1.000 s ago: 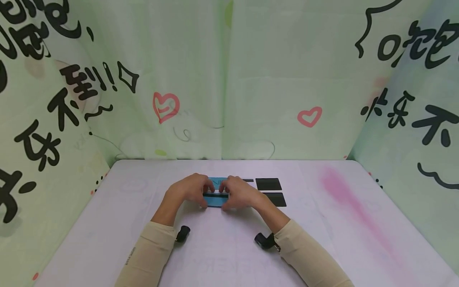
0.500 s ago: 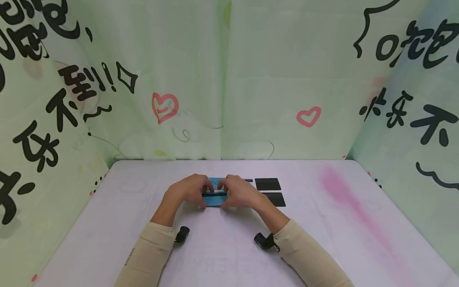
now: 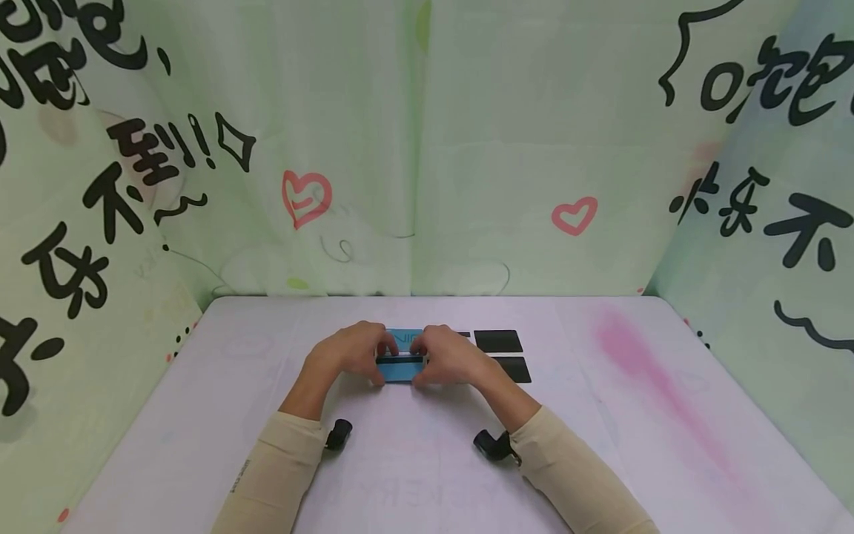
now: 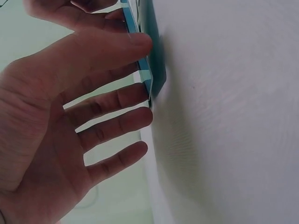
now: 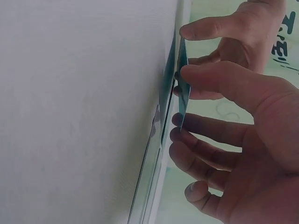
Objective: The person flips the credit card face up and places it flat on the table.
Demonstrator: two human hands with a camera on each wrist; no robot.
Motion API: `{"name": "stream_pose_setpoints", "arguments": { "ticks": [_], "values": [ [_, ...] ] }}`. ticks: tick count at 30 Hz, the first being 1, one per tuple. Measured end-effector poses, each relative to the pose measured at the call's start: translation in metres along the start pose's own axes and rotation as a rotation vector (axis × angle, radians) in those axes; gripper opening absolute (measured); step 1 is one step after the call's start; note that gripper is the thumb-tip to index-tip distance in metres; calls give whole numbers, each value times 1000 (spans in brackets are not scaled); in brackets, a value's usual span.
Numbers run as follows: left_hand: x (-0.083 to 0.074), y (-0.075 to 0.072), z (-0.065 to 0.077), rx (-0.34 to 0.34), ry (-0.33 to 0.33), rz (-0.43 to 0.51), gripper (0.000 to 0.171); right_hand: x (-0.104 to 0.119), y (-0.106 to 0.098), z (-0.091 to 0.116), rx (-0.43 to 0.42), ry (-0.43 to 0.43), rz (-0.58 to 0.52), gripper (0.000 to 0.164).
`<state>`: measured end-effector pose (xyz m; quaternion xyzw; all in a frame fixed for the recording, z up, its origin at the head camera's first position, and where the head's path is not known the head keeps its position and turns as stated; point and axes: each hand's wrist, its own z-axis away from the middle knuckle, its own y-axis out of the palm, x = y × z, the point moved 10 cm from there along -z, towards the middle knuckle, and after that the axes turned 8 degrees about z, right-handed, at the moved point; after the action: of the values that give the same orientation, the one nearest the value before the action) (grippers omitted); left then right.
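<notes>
In the head view my left hand [image 3: 356,351] and right hand [image 3: 448,356] come together over the back middle of the table. Between them they pinch a blue card [image 3: 400,372] with a black stripe along it, thumbs on the near edge and fingers on the far side. The right wrist view shows the held card [image 5: 185,91] standing a little off the tabletop, with another blue surface [image 5: 167,86] behind it. In the left wrist view the thumb lies on the card [image 4: 145,74] while the lower fingers spread free. Just beyond lies a blue card with lettering [image 3: 405,339], partly covered by the fingers.
Two black cards [image 3: 498,341] lie to the right of my right hand, the nearer one [image 3: 514,368] partly behind the wrist. A piece with a dark stripe [image 3: 462,334] shows past the right knuckles. A printed curtain [image 3: 494,148] rises behind the white table [image 3: 267,326].
Both hands stay on the blue card in nearly the same place. The right fingers shift very slightly, and the lettering on the far card is covered, then shows again.
</notes>
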<state>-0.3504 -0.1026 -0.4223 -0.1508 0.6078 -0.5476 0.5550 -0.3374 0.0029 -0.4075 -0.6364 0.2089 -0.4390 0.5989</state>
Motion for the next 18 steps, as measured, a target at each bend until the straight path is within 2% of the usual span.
{"name": "stream_pose_setpoints", "arguments": {
  "ticks": [18],
  "values": [
    [-2, -4, 3, -15, 12, 9, 48, -5, -4, 1, 18, 21, -34, 50]
  ]
}}
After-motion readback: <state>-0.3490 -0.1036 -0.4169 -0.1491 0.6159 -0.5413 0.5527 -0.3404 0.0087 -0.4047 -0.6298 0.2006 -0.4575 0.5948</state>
